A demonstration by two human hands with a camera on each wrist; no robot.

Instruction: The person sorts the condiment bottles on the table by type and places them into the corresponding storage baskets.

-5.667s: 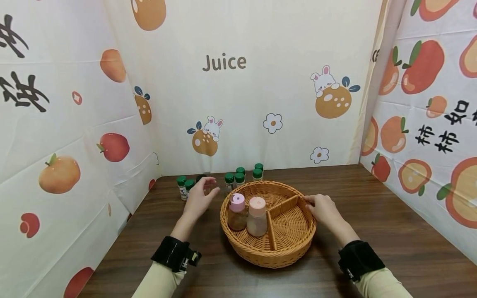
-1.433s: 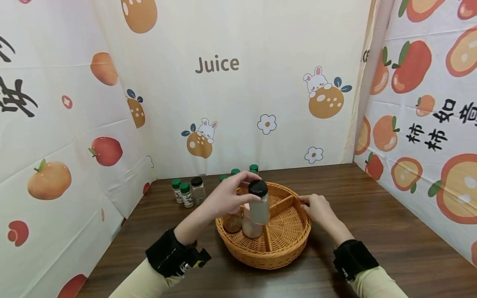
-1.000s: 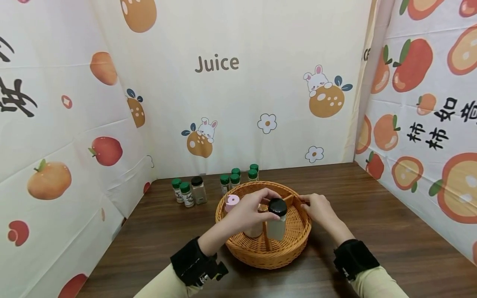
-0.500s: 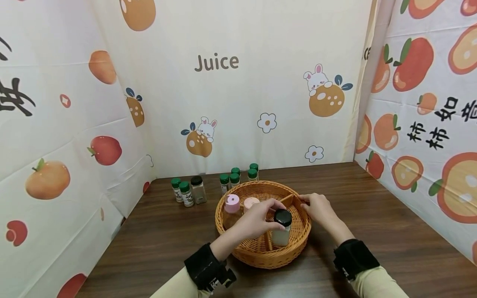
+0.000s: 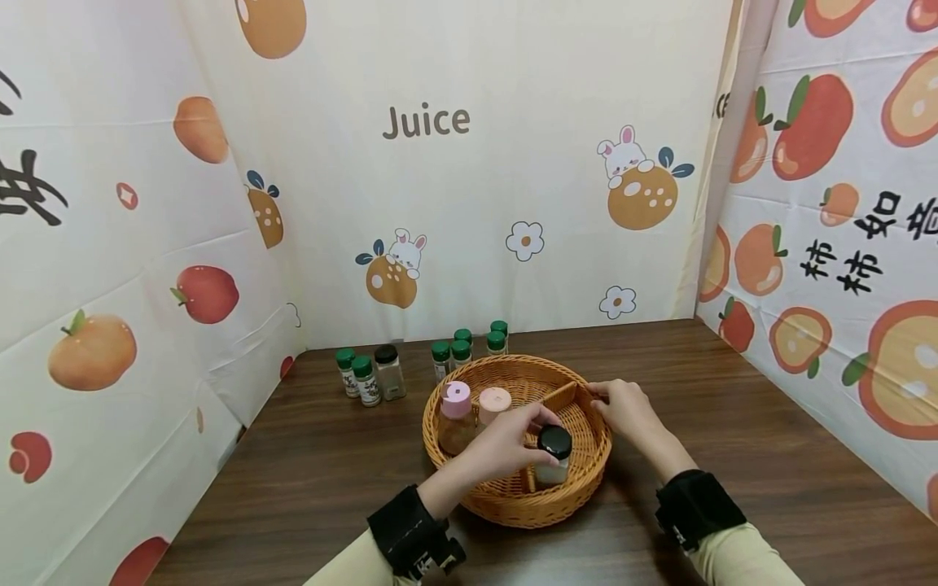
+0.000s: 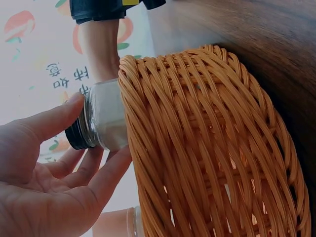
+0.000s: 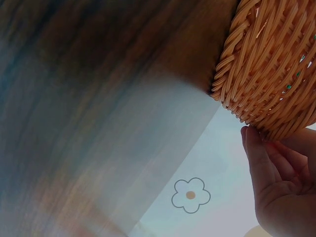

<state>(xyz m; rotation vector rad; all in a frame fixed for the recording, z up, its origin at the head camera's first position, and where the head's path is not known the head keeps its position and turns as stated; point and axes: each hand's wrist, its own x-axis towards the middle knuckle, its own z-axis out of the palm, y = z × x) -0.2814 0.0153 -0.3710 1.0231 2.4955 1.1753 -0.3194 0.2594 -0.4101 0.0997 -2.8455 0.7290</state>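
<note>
My left hand (image 5: 506, 443) holds a clear square jar with a black lid (image 5: 554, 443), thumb on the near side of the lid. The jar stands low in the right compartment of a round wicker basket (image 5: 531, 514). In the left wrist view the jar (image 6: 109, 116) shows pale contents above the basket's rim (image 6: 131, 98). My right hand (image 5: 632, 411) pinches the basket's right rim; the right wrist view shows its fingers (image 7: 256, 153) against the weave. A pink-lidded jar (image 5: 457, 407) and a peach-lidded jar (image 5: 494, 400) stand in the left compartment, partly behind my left hand.
At the back left of the brown table (image 5: 322, 472) stand green-capped bottles (image 5: 366, 382) and another black-lidded jar (image 5: 389, 374). Several more green-capped bottles (image 5: 461, 352) are behind the basket. Printed cloth (image 5: 469, 203) hangs on three sides.
My left hand has come from the back left bottles with the black-lidded jar, passed over the left compartment and lowered it into the right one. My right hand has stayed at the rim.
</note>
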